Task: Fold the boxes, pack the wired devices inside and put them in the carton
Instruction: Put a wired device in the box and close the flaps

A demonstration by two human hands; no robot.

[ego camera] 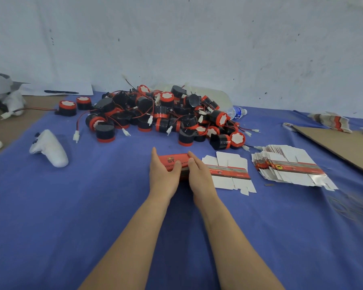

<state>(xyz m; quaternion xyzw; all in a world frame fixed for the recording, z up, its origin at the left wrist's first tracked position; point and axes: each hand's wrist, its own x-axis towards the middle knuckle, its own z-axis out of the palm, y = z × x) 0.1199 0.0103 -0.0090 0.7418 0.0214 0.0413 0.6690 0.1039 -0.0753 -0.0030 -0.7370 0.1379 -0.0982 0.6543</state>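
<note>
early | we're folding one red box [174, 161] on the cloth [92, 206], left hand [164, 178] and right hand [200, 177] both curled round it | to do: wired devices [161, 116] unpacked, flat boxes [289, 166] waiting

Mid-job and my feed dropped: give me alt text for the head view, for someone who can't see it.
The left hand and right hand hold a red box between them over a blue cloth. Behind it lies a pile of black-and-red wired devices; flat box blanks lie to the right.
</note>
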